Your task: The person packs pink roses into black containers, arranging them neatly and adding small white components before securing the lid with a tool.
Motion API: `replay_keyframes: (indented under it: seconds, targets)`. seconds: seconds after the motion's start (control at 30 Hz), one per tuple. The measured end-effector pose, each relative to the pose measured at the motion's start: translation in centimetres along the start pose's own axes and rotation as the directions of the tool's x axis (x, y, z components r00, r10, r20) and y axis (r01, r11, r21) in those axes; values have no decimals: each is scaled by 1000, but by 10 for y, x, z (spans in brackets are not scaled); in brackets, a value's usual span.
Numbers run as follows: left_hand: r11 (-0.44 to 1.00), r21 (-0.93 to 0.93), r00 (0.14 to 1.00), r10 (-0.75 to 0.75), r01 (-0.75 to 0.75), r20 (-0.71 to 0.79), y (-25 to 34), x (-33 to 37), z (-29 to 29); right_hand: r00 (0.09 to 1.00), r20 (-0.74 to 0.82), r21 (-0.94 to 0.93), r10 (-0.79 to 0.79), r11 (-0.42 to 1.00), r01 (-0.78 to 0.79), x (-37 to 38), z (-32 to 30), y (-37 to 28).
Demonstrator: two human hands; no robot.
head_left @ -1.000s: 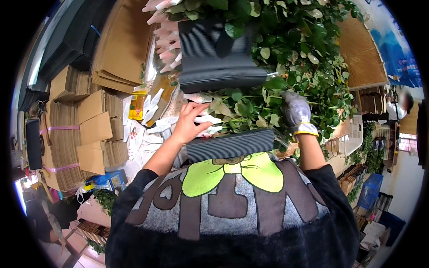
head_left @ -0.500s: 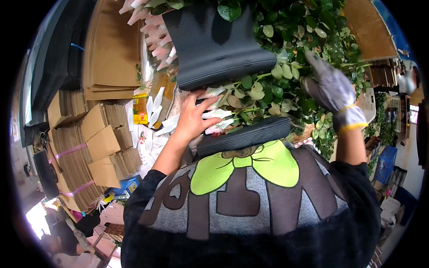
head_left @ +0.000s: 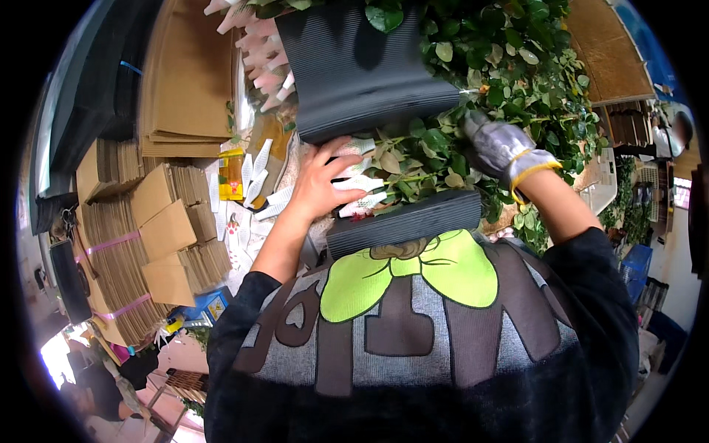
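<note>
Where leaves (head_left: 391,161) spread, right hand (head_left: 504,148) has moved leftward; left hand (head_left: 317,184) touches netting (head_left: 362,183).

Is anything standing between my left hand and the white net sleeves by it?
Nothing visible: the left hand appears to touch the white net sleeves directly. The upper black ribbed sheet lies beyond them and the lower black ribbed sheet nearer the body.

Bright scene; glare lower left; right hand (head_left: 501,146) slightly blurred; edges bowed.
</note>
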State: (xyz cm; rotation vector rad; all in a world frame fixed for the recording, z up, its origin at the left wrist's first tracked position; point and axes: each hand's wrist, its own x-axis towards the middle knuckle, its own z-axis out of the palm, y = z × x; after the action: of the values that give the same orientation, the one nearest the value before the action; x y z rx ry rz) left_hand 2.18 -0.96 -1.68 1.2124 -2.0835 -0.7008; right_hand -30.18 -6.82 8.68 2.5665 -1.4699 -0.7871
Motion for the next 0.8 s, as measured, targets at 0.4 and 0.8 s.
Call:
replay_keyframes:
  seconds: [0.4,0.8]
  targets:
    - [919,-253,931,-341,301,-132,5,-8,7,673,-315,334,-669,586,739,64,-13,-82]
    - [729,-390,657,-681,563,-325,19,2,35,711,-381,412,-591,580,703,64,8,-83]
